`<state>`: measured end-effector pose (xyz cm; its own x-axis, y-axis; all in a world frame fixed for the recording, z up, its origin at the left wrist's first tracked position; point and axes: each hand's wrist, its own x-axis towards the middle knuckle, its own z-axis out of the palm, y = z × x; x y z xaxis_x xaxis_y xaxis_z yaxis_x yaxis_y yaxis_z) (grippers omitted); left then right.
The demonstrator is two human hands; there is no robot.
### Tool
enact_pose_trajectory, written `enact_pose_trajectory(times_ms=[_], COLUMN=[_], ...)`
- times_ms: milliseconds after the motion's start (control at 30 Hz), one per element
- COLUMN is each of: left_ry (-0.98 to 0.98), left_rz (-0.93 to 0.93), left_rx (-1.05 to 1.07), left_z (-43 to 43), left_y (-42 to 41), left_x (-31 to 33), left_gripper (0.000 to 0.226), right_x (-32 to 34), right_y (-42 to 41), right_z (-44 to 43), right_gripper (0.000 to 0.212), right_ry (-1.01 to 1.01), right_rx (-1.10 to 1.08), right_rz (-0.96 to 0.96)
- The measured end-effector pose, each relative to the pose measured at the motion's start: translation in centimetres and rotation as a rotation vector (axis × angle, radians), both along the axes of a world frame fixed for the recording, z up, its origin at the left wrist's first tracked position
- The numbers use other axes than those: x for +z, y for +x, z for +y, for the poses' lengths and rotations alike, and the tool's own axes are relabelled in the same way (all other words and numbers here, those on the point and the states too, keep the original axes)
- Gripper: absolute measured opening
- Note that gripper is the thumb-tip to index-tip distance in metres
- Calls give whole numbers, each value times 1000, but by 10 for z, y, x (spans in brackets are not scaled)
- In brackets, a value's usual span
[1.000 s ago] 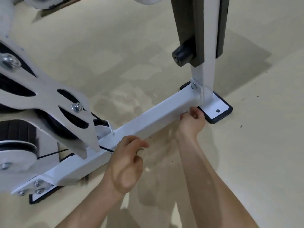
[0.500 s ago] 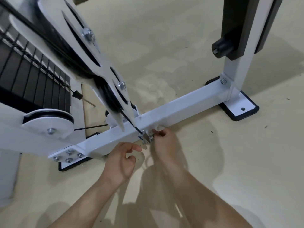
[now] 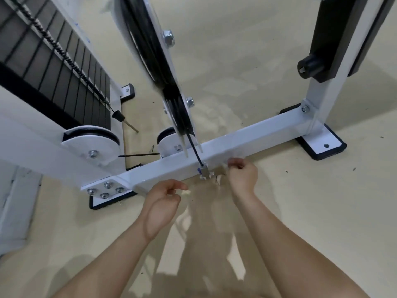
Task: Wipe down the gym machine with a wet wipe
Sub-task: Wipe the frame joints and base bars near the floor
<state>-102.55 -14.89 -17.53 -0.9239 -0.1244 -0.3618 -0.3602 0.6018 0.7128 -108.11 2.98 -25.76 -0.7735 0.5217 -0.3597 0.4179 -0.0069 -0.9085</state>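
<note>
One glossy beige floor [image 3: 322,211] — white beam [image 3: 257,134].

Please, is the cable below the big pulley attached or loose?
Attached: the cable runs taut into the metal bracket on the white bar.

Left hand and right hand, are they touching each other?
Apart. The head view shows a plain gap of floor between the left hand and the right hand.
</note>
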Motion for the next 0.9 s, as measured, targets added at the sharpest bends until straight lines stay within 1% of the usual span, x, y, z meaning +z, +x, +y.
enact_pose_trajectory(times_ms=[33,67,100,167,200,233,300,367,433,500,533,600,667,733,834,867,900], left_ry=[25,47,60,56,46,42,53,55,38,56,66,77,84,55,13,4,-3], left_rz=[1,-3,-9,-36,-47,-57,-63,-57,-40,-53,-60,-61,-49,-45,-65,-83,-107], left_rx=[20,37,62,119,134,143,154,152,162,213,237,266,297,349,464,503,538], left_z=[-3,-5,-7,-11,-13,-14,-24,-40,-57,-70,-75,-85,-99,-116,-143,-151,-158], left_y=[2,4,4,7,9,12,18,27,36,45,49,60,75,93,119,128,136], left_x=[4,6,6,5,4,4,7,11,15,17,18,24,28,31,34,34,35], left_gripper=[42,41,41,41,42,42,40,35,35,39,41,42,42,42,41,41,41], right_x=[-1,3,8,15,15,14,7,-6,-15,-17,-16,-15,-10,-7,-8,-6,-3], right_y=[5,14,27,54,61,62,48,32,32,37,37,37,40,43,46,47,50], right_z=[7,9,2,-35,-56,-73,-96,-103,-109,-125,-138,-166,-189,-206,-221,-223,-225], right_gripper=[23,24,25,22,19,18,22,29,28,21,18,19,20,18,16,16,16], right_ry=[32,51,43,5,36,137,396,568,627,561,476,325,276,221,208,174,94], right_rx=[-52,-40,16,218,291,358,466,508,525,502,499,523,522,431,298,265,240], right_rz=[2,20,45,124,185,274,417,428,391,358,318,213,163,164,174,168,164])
